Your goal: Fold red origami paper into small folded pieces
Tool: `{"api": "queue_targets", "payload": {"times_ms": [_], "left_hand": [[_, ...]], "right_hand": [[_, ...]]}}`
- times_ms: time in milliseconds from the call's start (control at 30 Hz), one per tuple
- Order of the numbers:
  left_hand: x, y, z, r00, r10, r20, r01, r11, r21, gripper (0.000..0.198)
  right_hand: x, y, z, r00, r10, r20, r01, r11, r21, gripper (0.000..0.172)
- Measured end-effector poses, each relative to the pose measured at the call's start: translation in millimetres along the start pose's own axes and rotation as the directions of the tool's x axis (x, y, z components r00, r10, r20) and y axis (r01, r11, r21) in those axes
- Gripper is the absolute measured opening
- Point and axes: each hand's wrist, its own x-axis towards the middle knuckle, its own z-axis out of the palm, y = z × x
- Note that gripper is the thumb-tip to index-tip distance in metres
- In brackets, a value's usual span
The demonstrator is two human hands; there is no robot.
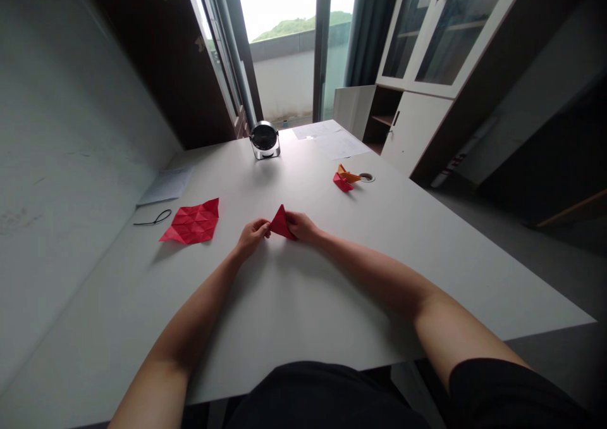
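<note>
Between my two hands, above the middle of the white table [303,302], is a piece of folded red paper [281,223] with a pointed top. My left hand [253,235] pinches its left corner between thumb and fingers. Around its right side my right hand [303,226] is closed, and some of those fingers are hidden behind the paper. To the left lies a creased, opened-out red paper sheet [193,221]. Farther right sit a small red folded paper piece [343,182] and an orange one [348,174], touching or overlapping.
A round black device on a metal stand [265,140] stands at the back. Beside the orange piece lies a roll of tape [367,177]. White papers [332,139] are at the far edge. A black cable loop [152,218] and a pale sheet [165,185] lie near the left wall.
</note>
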Motion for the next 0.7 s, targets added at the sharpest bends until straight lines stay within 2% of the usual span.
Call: {"api": "queue_targets", "payload": {"times_ms": [300,700], "left_hand": [[-2.5,8.4,1.4,1.0,0.002,0.014,-0.003,0.999,0.047,0.025],[-1.1,2.4,1.4,0.999,0.004,0.033,-0.006,0.998,0.066,0.027]], "right_hand": [[1.5,2.3,0.7,1.0,0.006,0.003,-0.006,1.0,-0.007,0.024],[3.9,10.3,2.9,1.0,-0.002,0.01,0.002,0.999,-0.038,0.026]]}}
